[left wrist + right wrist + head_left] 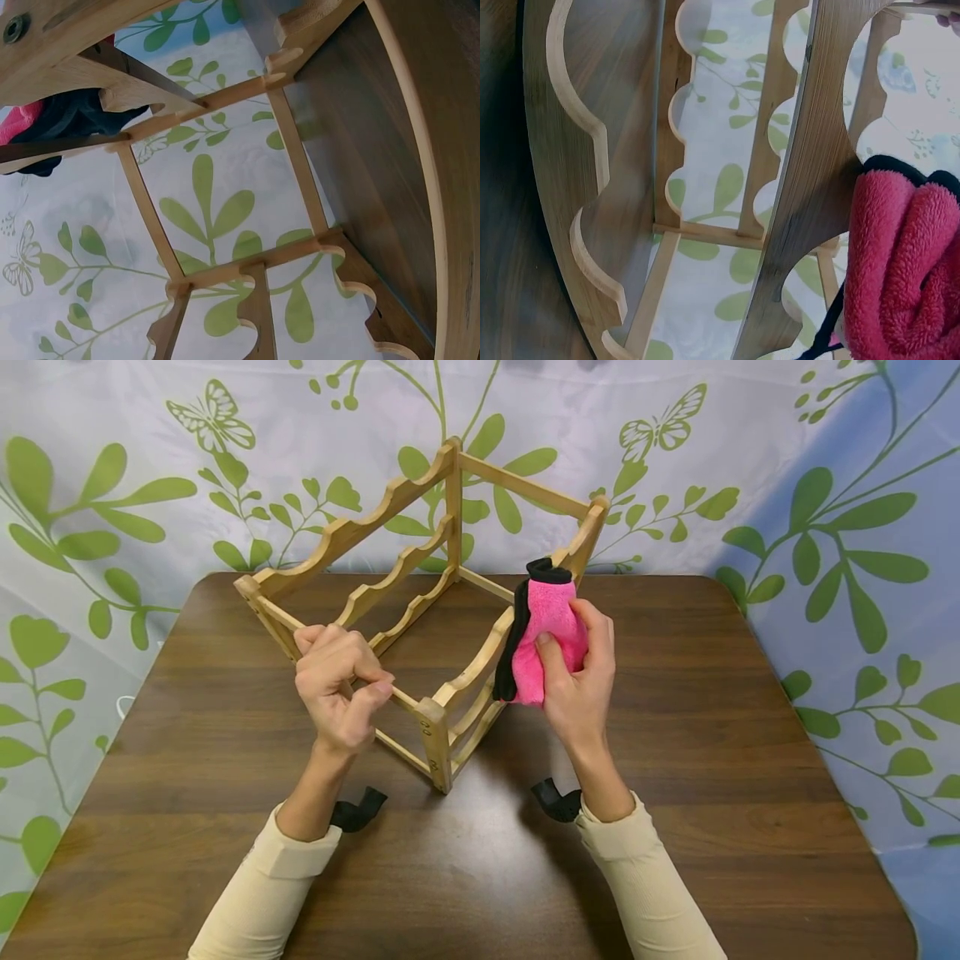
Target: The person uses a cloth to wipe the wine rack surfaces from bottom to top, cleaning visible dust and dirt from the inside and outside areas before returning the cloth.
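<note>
A light wooden rack with scalloped rails, like a wine rack [437, 739], stands at an angle on the table. My left hand [335, 685] grips its near top rail, fingers curled over the wood. In my right hand [588, 681] is a bunched pink plush cloth [553, 610] with black edging, pinched between thumb and fingers. The cloth lies at the right-hand upper scalloped rail; in the right wrist view the pink cloth [900, 262] is beside the scalloped plank [802, 157]. Through the rack's frame, the left wrist view shows the black edging [75, 120].
The rack rests on a dark brown wooden table [660, 760]. Behind and around it hangs a pale curtain [300, 410] with green leaves and butterflies. Black pieces [360, 810] stick out at both wrists, beside the cream sleeves [262, 893].
</note>
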A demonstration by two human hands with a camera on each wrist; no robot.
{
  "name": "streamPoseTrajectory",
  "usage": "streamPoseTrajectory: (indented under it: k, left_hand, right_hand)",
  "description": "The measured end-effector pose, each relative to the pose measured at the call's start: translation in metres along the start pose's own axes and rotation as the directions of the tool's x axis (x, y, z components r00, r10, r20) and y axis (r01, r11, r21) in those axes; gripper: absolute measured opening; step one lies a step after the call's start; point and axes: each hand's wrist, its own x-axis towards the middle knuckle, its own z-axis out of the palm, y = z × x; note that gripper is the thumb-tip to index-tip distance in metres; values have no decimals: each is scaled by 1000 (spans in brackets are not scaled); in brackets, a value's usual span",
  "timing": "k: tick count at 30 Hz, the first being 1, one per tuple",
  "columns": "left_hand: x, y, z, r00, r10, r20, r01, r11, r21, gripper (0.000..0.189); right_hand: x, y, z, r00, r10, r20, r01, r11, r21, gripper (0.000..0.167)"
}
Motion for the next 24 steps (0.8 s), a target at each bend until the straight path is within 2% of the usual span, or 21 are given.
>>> streamPoseTrajectory:
  k: [10, 15, 19, 22, 24]
  left_hand:
    - [8, -7, -3, 1000, -22, 3, 22, 998, -57, 15]
    - [8, -10, -6, 1000, -22, 19, 24, 997, -71, 23]
    - [8, -7, -16, 994, -6, 113, 6, 1000, 3, 46]
    - [6, 0, -25, 978, 19, 209, -45, 992, 117, 57]
    - [4, 7, -27, 962, 51, 268, -105, 976, 190, 58]
  right_hand:
    - [1, 2, -1, 994, -91, -67, 90, 996, -24, 36]
    - [-1, 4, -2, 991, -101, -83, 99, 995, -24, 33]
    - [-1, 2, -2, 986, -135, -98, 133, 991, -25, 32]
    - [0, -1, -2, 971, -197, -136, 195, 980, -28, 31]
    - [3, -4, -2, 957, -234, -168, 233, 972, -29, 31]
